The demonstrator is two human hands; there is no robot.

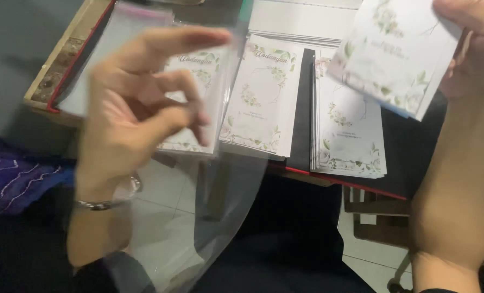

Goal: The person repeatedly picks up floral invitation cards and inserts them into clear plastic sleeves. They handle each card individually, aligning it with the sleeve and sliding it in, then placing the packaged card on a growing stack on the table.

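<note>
The left hand [138, 103] was raised over the near edge of the worktop [415, 146], its fingers loosely curled around a clear plastic sleeve [209, 217] that hung down toward the floor. The right hand [470, 38] gripped a floral card [394, 54], tilted, above the right-hand stack of cards [350, 135]. Another stack [263, 97] lay just beside it on the dark cloth, and a pile of clear sleeves [90, 65] sat at the left.
</note>
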